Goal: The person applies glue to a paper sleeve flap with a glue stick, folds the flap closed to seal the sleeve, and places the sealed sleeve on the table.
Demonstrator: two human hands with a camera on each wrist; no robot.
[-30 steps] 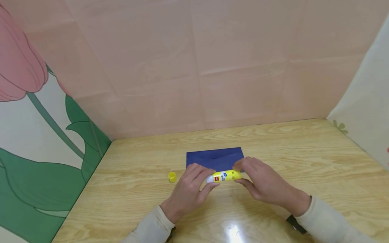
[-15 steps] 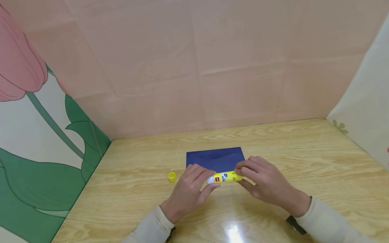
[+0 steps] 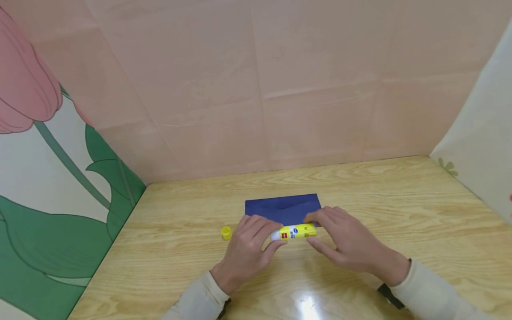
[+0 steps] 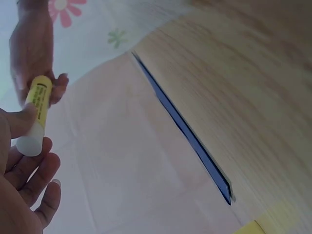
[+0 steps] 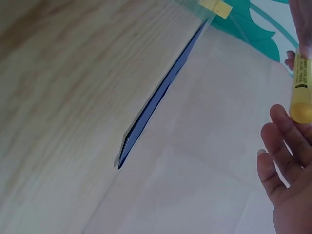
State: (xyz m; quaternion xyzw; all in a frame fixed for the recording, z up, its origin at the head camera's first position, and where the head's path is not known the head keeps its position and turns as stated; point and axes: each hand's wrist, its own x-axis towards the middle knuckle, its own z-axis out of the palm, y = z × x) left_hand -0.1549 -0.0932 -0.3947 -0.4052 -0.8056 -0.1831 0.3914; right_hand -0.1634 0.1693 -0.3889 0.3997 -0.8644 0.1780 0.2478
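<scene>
A yellow glue stick (image 3: 298, 231) with a white end lies level between the two hands, above the wooden table. My left hand (image 3: 247, 249) pinches its white end between thumb and fingers. At the yellow end, my right hand (image 3: 352, 242) has its fingers and thumb spread loosely around the tube; in the right wrist view the fingers (image 5: 282, 136) lie beside the end without closing on it. A dark blue envelope (image 3: 280, 209) lies flat behind the hands, its near edge partly hidden by them. Left of the left hand stands a small yellow cap (image 3: 226, 233).
The wooden table (image 3: 180, 200) reaches back to a pinkish cloth backdrop (image 3: 260, 111). A cloth with a tulip print (image 3: 60, 200) borders the left side, and a pale cloth (image 3: 480, 155) borders the right.
My right hand curled its fingers on the yellow end half a second ago and has now loosened and spread them. The left hand keeps its pinch; the glue stick has shifted slightly left.
</scene>
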